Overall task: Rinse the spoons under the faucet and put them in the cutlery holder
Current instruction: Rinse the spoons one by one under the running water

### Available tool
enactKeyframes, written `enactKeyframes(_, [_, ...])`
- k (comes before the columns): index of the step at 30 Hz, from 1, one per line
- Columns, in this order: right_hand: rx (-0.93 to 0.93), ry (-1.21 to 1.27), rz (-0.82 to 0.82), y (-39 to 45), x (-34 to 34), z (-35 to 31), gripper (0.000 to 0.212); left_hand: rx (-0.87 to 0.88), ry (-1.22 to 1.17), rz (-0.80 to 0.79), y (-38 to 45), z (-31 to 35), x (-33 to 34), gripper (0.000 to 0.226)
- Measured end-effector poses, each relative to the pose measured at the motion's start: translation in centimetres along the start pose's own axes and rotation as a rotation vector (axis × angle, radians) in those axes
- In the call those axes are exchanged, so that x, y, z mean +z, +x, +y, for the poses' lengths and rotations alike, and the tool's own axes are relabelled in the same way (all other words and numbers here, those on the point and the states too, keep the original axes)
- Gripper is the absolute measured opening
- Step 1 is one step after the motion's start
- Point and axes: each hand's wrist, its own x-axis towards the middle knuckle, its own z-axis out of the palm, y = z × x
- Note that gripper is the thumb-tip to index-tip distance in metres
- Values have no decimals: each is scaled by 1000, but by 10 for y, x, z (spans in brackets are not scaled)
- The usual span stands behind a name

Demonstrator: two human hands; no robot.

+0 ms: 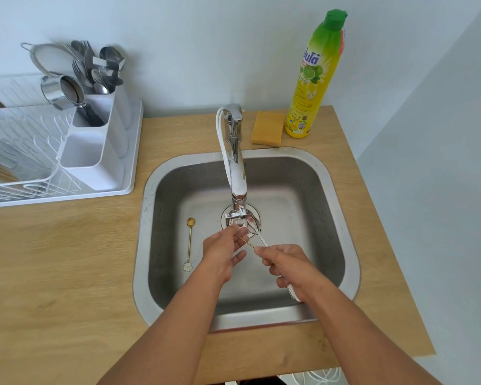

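Under the chrome faucet (pixel 236 173), over the steel sink (pixel 342 245), my right hand (pixel 289 266) grips the handles of a silver spoon (pixel 254 227) and a thin gold spoon (pixel 246 242). The silver bowl lies just below the spout. My left hand (pixel 224 250) pinches the bowl end of the gold spoon. Another gold spoon (pixel 189 243) with a white flower end lies on the sink floor to the left. The white cutlery holder (pixel 95 143) stands at the far left on the drainer tray, with several utensils in its back compartment.
A white wire dish rack (pixel 20 151) fills the left edge beside the holder. A yellow sponge (pixel 267 128) and a tall green-yellow dish soap bottle (pixel 314 79) stand behind the sink. The wooden counter (pixel 67 259) surrounds the basin and ends at the right near the wall.
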Motion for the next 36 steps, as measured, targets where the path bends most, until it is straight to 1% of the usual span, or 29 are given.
enactKeyframes(4, [19, 75, 10, 1, 1, 0, 21, -44, -14, -85, -3, 9, -2, 20])
enactKeyframes(7, [30, 84, -1, 2, 2, -1, 18, -97, -39, -128, -3, 15, -5, 30])
enactKeyframes(10, [30, 92, 0, 3, 2, -2, 18, -155, -110, -159, 0, 17, -9, 31])
enactKeyframes(12, [43, 120, 8, 5, 1, -2, 17, -145, -175, -204, 3, 13, -11, 32])
enactKeyframes(15, [97, 202, -2, 7, 1, -3, 17, -105, -303, -313, 5, 4, -13, 35])
enactKeyframes(17, [112, 231, -13, 8, 0, -3, 16, -63, -343, -331, 5, 1, -14, 34])
enactKeyframes(19, [77, 197, -21, 8, -1, -2, 16, -9, -319, -269, 7, -1, -13, 24])
enactKeyframes(22, [-11, 67, -33, 7, 1, -3, 22, 65, -244, -137, 12, 0, -13, 10])
enactKeyframes(24, [-22, -4, -30, 7, 6, -4, 33, 130, -200, -83, 15, 3, -14, 8])
enactKeyframes(27, [30, 23, -71, 7, 12, -6, 48, 238, -84, -42, 17, 9, -16, 8])
enactKeyframes(31, [58, 61, -162, 4, 17, -8, 50, 308, 68, -2, 17, 10, -13, 10])
enactKeyframes(34, [43, 21, -191, 1, 20, -8, 48, 331, 129, 52, 17, 6, -9, 8])
enactKeyframes(36, [33, 29, -211, -1, 22, -9, 45, 340, 130, 74, 17, 3, -7, 9])
